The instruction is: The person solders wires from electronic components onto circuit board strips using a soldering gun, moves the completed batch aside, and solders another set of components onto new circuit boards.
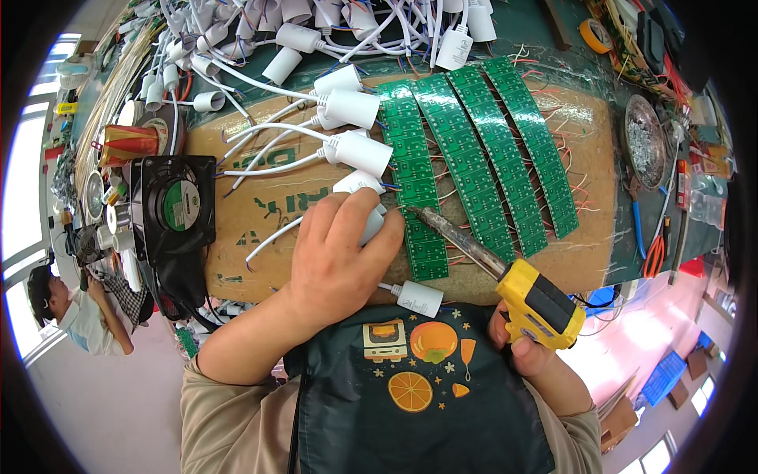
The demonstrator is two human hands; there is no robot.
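The left hand (341,257) lies palm down at the middle of the table (260,213), forearm coming up from seven o'clock, fingers curled over a white plastic lamp housing (371,225) and pressing it against the nearest green circuit board strip (414,182). The right hand (527,351), at four o'clock, is clenched around the yellow and black handle of a soldering gun (537,304); its dark metal tip (412,210) slants toward ten o'clock and meets the strip just beside the left fingertips. Three more green strips (505,142) fan out toward one o'clock. A black fan (175,204) sits at nine o'clock.
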